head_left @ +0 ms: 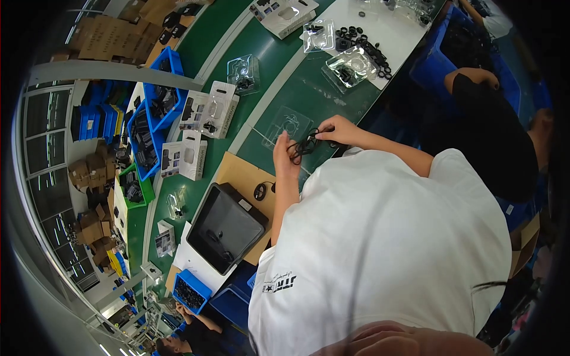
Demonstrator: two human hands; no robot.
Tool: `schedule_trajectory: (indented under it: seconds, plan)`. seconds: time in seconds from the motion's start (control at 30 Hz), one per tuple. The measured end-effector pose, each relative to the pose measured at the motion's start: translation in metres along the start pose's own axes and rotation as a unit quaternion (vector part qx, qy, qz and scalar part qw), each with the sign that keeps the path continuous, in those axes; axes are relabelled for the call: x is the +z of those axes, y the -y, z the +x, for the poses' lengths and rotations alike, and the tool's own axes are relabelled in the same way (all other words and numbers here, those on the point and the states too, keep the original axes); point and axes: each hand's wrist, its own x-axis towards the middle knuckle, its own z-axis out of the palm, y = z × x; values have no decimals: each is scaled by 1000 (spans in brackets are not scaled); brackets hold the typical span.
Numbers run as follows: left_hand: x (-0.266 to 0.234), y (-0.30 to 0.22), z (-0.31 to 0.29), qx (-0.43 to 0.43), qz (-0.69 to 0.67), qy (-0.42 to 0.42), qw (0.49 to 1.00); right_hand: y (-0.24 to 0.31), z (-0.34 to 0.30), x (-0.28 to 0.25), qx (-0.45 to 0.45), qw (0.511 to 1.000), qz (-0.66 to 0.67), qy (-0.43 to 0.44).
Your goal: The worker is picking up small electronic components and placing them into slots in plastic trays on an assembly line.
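A bundle of thin black cable (306,146) hangs between my two hands, its loops bunched together. My left hand (285,155) is closed round the left side of the bundle, thumb pointing up. On the other side, my right hand (337,130) pinches the cable with thumb and fingers. Just beyond the hands, a clear plastic blister tray (291,121) with moulded hollows lies on the green work surface (317,83). Left of my left forearm, a coiled black cable (260,191) rests on a cardboard sheet (237,169), beside a dark grey bin (206,224) holding a few black items.
White retail boxes (221,107) and clear packs (243,74) stand along the line. Far right are a filled blister pack (350,66) and many black rings (371,53). Blue bins (142,139) and a green bin (133,187) hold black parts. A co-worker (487,136) sits close on the right.
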Motion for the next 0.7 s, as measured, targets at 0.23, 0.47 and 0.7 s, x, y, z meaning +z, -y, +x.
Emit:
schedule_trajectory:
  seconds: [0.23,0.47,0.7]
  plan:
    - [8,-7,10,129,235,-6,963,-11,0,-17,-49,999,16,-1]
    - [7,4,15,161,49,18,986,21,-4,-103,-16,975,174,-138]
    - [-2,21,10,131,111,-69,983,14,-13,-312,-163,738,287,-589]
